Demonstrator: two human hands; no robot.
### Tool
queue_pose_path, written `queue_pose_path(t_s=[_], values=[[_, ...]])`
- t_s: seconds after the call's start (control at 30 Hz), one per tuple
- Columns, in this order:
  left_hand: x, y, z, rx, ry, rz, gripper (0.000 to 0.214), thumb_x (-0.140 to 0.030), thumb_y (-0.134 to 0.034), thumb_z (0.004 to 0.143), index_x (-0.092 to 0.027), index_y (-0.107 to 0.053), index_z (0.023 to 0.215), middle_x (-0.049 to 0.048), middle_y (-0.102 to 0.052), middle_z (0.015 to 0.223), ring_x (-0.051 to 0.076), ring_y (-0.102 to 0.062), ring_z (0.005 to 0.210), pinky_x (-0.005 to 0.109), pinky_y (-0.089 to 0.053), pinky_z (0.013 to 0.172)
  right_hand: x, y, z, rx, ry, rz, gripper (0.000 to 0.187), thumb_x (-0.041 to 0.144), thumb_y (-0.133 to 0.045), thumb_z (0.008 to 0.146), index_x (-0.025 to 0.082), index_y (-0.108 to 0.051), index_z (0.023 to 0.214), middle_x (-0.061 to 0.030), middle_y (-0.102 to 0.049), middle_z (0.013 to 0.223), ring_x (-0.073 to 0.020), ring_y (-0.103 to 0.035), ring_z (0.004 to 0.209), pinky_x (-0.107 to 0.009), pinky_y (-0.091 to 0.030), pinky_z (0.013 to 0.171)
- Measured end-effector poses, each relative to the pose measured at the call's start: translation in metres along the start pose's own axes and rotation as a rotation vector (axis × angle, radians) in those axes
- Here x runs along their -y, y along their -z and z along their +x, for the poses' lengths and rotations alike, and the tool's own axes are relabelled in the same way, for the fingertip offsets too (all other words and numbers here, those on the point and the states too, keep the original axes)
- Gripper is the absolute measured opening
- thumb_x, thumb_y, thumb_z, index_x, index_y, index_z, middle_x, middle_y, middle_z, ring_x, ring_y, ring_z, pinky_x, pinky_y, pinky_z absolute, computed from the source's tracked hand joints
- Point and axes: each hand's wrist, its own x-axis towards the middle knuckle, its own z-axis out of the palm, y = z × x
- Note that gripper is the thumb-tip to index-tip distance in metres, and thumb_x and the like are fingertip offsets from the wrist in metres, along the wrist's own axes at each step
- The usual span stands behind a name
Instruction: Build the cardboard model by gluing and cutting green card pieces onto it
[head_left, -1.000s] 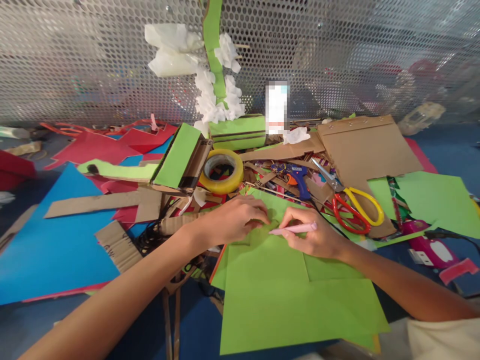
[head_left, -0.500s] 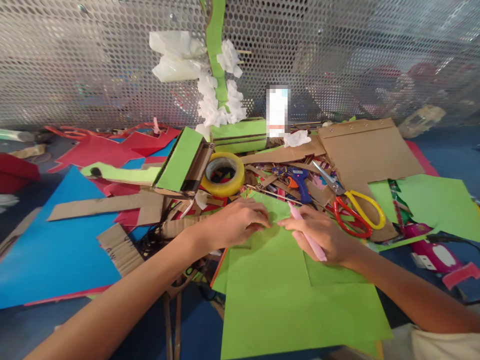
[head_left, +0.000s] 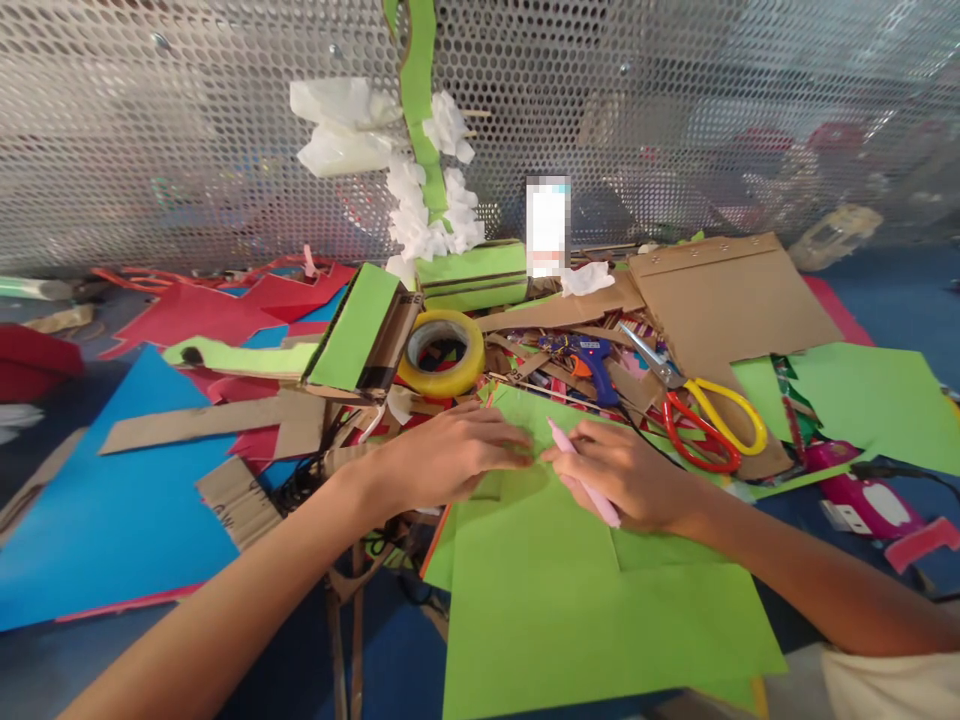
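My left hand (head_left: pixel 450 455) rests palm down on a light green paper sheet (head_left: pixel 570 600), its fingers curled and pressing a small green piece against the sheet near the far edge. My right hand (head_left: pixel 622 475) is closed round a thin pink stick, like a pen or cutter (head_left: pixel 585 475), whose end points away from me. The fingertips of both hands meet over the same spot on the green sheet.
Red-and-yellow scissors (head_left: pixel 701 415), a blue glue gun (head_left: pixel 592 360) and a yellow tape roll (head_left: pixel 442 350) lie just beyond the hands. Brown cardboard (head_left: pixel 735 295), blue paper (head_left: pixel 112 500), red scraps, a green-covered box (head_left: pixel 364 330) and a perforated metal wall (head_left: pixel 150 120) surround them.
The pink stick lay crosswise in my right hand one second ago; it now runs along the hand, pointing away. Both hands stayed at the same spot on the green sheet.
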Motion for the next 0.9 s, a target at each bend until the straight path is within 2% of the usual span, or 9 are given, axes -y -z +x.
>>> queue_pose_path(t_s=[0.1,0.2,0.3,0.47,0.57,0.63,0.77,0.83,0.9], values=[[-0.005,0.012,-0.011,0.079,-0.022,0.085,0.055,0.0,-0.063,0.085,-0.028,-0.073,0.131,0.0075,-0.071,0.142,0.027,-0.066,0.123,0.041,-0.048,0.106,0.0,0.0,-0.001,0.017,-0.031,0.013,0.02,0.014,-0.055,0.101,0.019,-0.067,0.116,-0.0112,-0.073,0.096,-0.0238,-0.06,0.088,-0.034,-0.051,0.08],[-0.022,0.027,-0.023,0.184,0.036,0.188,0.036,-0.008,-0.069,0.082,-0.029,-0.08,0.11,0.007,-0.078,0.122,0.027,-0.069,0.113,0.04,-0.048,0.106,0.0,0.001,-0.002,0.04,-0.04,0.008,0.021,0.013,-0.056,0.1,0.019,-0.068,0.117,-0.0114,-0.073,0.096,-0.0233,-0.059,0.088,-0.033,-0.05,0.079],[-0.048,0.041,-0.032,0.268,0.303,0.412,0.028,-0.005,-0.066,0.081,-0.022,-0.081,0.097,0.0108,-0.077,0.11,0.028,-0.07,0.107,0.042,-0.048,0.103,0.0,0.002,-0.003,0.052,-0.039,-0.002,0.022,0.012,-0.055,0.1,0.018,-0.067,0.118,-0.0114,-0.073,0.096,-0.0228,-0.058,0.088,-0.032,-0.049,0.078],[-0.075,0.04,-0.024,0.389,0.409,0.525,0.075,0.001,-0.058,0.086,-0.029,-0.054,0.155,0.0049,-0.076,0.099,0.02,-0.071,0.094,0.034,-0.05,0.088,0.0,0.003,-0.001,0.069,-0.035,-0.007,0.023,0.011,-0.053,0.1,0.015,-0.068,0.116,-0.0107,-0.07,0.09,-0.0221,-0.055,0.083,-0.031,-0.045,0.073],[-0.075,0.032,-0.017,0.42,0.378,0.522,0.087,0.0,-0.061,0.086,-0.032,-0.039,0.164,0.0017,-0.075,0.094,0.018,-0.069,0.089,0.031,-0.049,0.084,0.001,0.005,0.0,0.075,-0.021,-0.015,0.023,0.01,-0.051,0.099,0.013,-0.069,0.114,-0.0112,-0.069,0.088,-0.0227,-0.054,0.082,-0.032,-0.043,0.07],[-0.076,0.031,-0.017,0.413,0.38,0.526,0.074,-0.002,-0.065,0.086,-0.029,-0.054,0.154,0.0029,-0.074,0.092,0.019,-0.069,0.09,0.032,-0.049,0.085,0.002,0.006,0.001,0.076,-0.014,-0.025,0.023,0.009,-0.05,0.099,0.012,-0.069,0.114,-0.012,-0.069,0.09,-0.0232,-0.054,0.084,-0.032,-0.043,0.071],[-0.087,0.03,-0.027,0.356,0.478,0.617,0.021,-0.007,-0.07,0.085,-0.02,-0.079,0.098,0.0098,-0.074,0.091,0.027,-0.07,0.097,0.04,-0.05,0.088,0.004,0.009,0.003,0.076,-0.01,-0.053,0.023,0.009,-0.05,0.1,0.012,-0.069,0.113,-0.0112,-0.069,0.088,-0.0226,-0.054,0.082,-0.032,-0.043,0.07],[-0.095,0.027,-0.03,0.303,0.506,0.7,0.021,-0.008,-0.069,0.086,-0.019,-0.08,0.101,0.0122,-0.075,0.095,0.03,-0.069,0.101,0.043,-0.05,0.09,0.005,0.01,0.004,0.076,-0.004,-0.057,0.023,0.01,-0.051,0.1,0.011,-0.069,0.113,-0.0109,-0.068,0.086,-0.0226,-0.054,0.082,-0.032,-0.042,0.069],[-0.102,0.02,-0.029,0.279,0.46,0.723,0.041,-0.01,-0.067,0.089,-0.021,-0.075,0.127,0.0112,-0.076,0.1,0.029,-0.07,0.103,0.043,-0.049,0.094,0.005,0.01,0.004,0.085,-0.007,-0.06,0.024,0.01,-0.051,0.1,0.011,-0.069,0.114,-0.0109,-0.067,0.086,-0.0226,-0.054,0.082,-0.032,-0.042,0.068]])
